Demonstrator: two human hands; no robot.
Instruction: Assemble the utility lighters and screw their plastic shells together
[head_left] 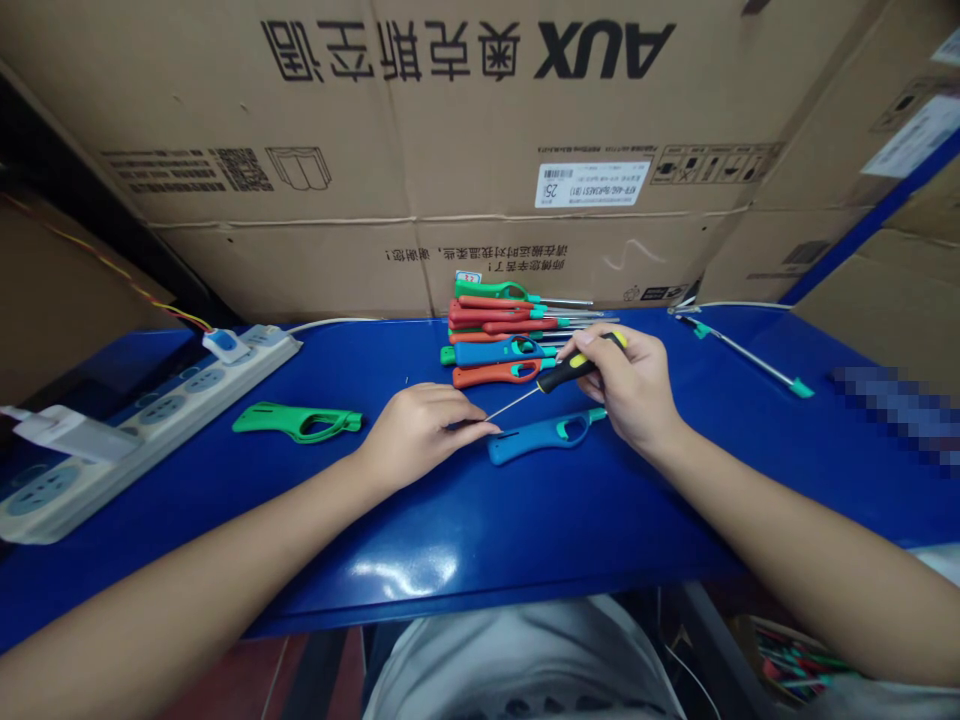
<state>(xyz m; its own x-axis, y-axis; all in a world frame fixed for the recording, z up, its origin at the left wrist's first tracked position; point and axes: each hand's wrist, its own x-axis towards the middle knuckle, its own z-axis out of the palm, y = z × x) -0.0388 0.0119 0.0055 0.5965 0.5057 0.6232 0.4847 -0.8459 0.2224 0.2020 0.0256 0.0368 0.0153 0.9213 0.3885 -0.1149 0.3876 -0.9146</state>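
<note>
My right hand [626,385] is closed around the black and yellow handle of a screwdriver [564,373], whose thin shaft slants down to the left. At the shaft's tip, the thumb and fingers of my left hand [424,432] are pinched together. Whether they grip the tip itself or something tiny there, I cannot make out. Just below the shaft lies a blue gas lighter [534,438] with a turquoise trigger, flat on the blue table. Left of my left hand rests a green lighter casing [296,421] with no metal tube showing.
Behind my hands is a stack of red, blue and green lighters [495,325]. A white power strip [169,420] with plugs runs along the left. At the right lies a loose metal lighter tube [750,360]. Cardboard [450,130] walls the back; a box of parts [802,655] stands below right.
</note>
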